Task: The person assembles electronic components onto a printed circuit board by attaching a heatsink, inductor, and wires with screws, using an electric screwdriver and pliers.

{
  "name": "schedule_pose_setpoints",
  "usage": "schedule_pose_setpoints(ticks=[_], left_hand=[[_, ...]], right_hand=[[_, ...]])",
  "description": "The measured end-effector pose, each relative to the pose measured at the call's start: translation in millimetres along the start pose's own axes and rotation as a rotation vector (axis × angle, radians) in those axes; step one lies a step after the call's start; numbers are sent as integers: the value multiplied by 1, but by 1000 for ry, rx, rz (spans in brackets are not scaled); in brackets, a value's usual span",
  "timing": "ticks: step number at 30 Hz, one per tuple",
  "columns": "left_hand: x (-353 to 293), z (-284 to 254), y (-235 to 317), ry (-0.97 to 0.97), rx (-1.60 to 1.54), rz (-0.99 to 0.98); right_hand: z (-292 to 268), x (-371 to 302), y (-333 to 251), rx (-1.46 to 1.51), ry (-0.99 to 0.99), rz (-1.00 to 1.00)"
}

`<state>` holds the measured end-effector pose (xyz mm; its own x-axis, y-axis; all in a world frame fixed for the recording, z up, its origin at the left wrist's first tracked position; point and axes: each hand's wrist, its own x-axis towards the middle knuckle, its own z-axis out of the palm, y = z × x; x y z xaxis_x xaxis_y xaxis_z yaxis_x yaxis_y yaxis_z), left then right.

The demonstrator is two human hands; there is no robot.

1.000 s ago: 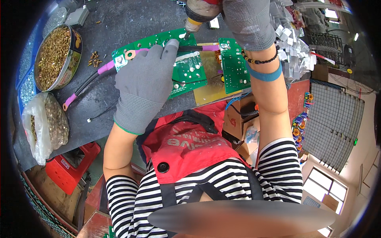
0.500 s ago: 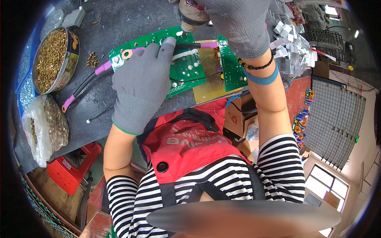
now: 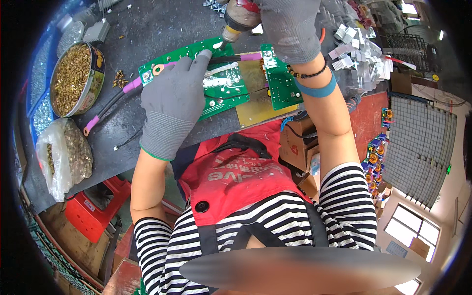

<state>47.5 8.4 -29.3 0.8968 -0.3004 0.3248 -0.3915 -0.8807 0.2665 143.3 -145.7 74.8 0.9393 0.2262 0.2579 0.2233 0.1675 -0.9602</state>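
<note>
1. A dark workbench (image 3: pixel 129 119) carries the green circuit board (image 3: pixel 226 93).
2. A power driver (image 3: pixel 241 17) points at the board's far edge.
3. The gloved right hand (image 3: pixel 291 32) wraps the driver.
4. The gloved left hand (image 3: pixel 172 96) lies over board and black cable (image 3: pixel 112 103); whether it grips, I cannot tell.
5. Brass screws (image 3: pixel 120 78) lie nearby.

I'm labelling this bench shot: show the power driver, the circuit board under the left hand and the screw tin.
Power driver (image 3: pixel 241 17): head view, front housing.
Circuit board (image 3: pixel 229 90): head view, lower right part.
Screw tin (image 3: pixel 94 81): head view, outer wall.
</note>
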Motion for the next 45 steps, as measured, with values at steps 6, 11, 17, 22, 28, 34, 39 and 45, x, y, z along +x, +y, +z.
schedule_pose_setpoints(ticks=[6,11,17,22,28,34,39,45], left_hand=[[-11,-31,18,234,-512,-124],[-24,-38,70,-139,-1650,-686],[-45,14,116,-189,-2030,-547],[-49,21,145,-172,-2075,-440],[-50,12,167,-124,-2117,-505],[-43,8,179,-127,-2313,-649],[-40,6,189,-108,-2287,-784],[-30,13,184,-3,-1779,-459]], right_hand=[[-34,-16,-54,602,-6,-11],[-23,-64,-86,212,180,-83],[-54,-74,-77,413,-319,-324],[-62,-111,-106,1119,-280,267],[-67,-119,-111,439,-23,35],[-72,-115,-114,345,15,-29],[-80,-110,-110,249,61,-69],[-93,-106,-105,100,136,-108]])
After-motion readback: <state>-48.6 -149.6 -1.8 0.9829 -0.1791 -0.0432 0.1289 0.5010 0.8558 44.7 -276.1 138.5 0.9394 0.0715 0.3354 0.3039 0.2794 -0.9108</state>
